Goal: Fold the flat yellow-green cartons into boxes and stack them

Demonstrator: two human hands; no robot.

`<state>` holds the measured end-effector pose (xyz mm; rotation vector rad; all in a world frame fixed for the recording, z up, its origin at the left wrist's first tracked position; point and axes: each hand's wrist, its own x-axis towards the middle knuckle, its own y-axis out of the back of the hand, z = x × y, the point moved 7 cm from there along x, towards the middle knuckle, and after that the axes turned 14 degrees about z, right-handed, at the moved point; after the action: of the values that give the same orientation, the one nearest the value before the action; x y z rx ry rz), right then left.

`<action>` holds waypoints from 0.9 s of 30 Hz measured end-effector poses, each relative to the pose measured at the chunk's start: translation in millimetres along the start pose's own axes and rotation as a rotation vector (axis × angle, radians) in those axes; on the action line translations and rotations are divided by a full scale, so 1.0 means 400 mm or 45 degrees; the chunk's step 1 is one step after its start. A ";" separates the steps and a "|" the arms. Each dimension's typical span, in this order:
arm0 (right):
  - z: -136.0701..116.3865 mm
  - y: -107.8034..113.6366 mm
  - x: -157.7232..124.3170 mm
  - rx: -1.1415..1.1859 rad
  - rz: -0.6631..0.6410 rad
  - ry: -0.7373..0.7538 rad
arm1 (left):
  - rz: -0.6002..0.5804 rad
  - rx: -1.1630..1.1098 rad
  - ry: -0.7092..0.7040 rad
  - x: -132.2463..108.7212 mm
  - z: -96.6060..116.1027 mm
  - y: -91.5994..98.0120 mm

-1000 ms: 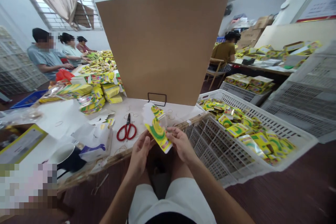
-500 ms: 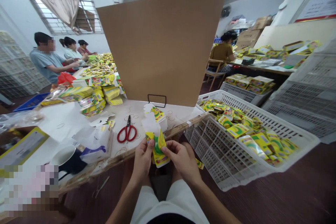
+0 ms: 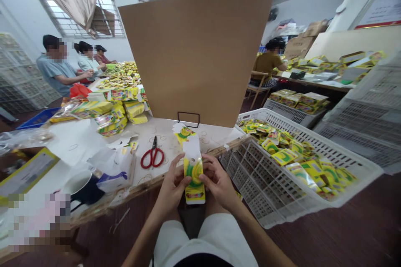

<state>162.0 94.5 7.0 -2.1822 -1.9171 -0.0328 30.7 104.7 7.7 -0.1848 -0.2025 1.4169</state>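
Note:
Between my two hands is a small yellow and green printed carton (image 3: 194,179), held upright with its white flap raised at the far end. My left hand (image 3: 173,183) grips its left edge with the thumb on the front. On the right edge, my right hand (image 3: 218,183) pinches it the same way. Just beyond lies a stack of similar cartons (image 3: 185,132), partly hidden behind the raised flap. Red-handled scissors (image 3: 152,157) rest on the table (image 3: 147,133) to the left of my hands.
A white crate (image 3: 269,200) full of yellow packets stands at my right. A large cardboard panel (image 3: 200,58) rises behind the table. Bundled cartons (image 3: 112,119), a dark mug (image 3: 84,190) and a tissue pack (image 3: 114,171) lie left. Several people sit farther off.
The carton has turned from tilted to straight, its printed front now facing me. Both hands have shifted slightly, and the fingers now wrap around its two sides.

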 end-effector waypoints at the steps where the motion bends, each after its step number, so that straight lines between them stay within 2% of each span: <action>1: 0.000 0.000 0.002 0.002 -0.047 -0.010 | -0.047 -0.023 0.024 -0.002 0.002 -0.001; 5: -0.012 0.003 0.009 -0.141 -0.186 0.023 | -0.134 -0.103 0.088 -0.014 -0.004 -0.004; 12: -0.040 0.009 0.017 -0.377 -0.271 0.124 | -0.187 -0.100 0.161 -0.037 -0.040 -0.018; 16: -0.035 0.018 0.019 -0.414 -0.176 0.220 | -0.178 -0.069 0.153 -0.040 -0.046 -0.016; 20: -0.021 0.035 0.026 -0.167 0.000 0.179 | -0.136 -0.103 0.125 -0.039 -0.034 -0.015; 23: -0.037 0.036 0.029 -0.231 -0.042 0.285 | -0.178 -0.043 0.098 -0.038 -0.027 -0.021; 25: -0.057 0.042 0.029 -0.328 -0.047 0.393 | -0.148 0.007 0.081 -0.033 -0.029 -0.016; 27: -0.056 0.044 0.028 -0.405 -0.079 0.354 | -0.094 0.054 0.067 -0.028 -0.036 -0.009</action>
<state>184.0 99.1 27.9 -2.1612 -1.9209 -0.6578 36.1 93.0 -5.6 -0.1776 -0.1349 1.3400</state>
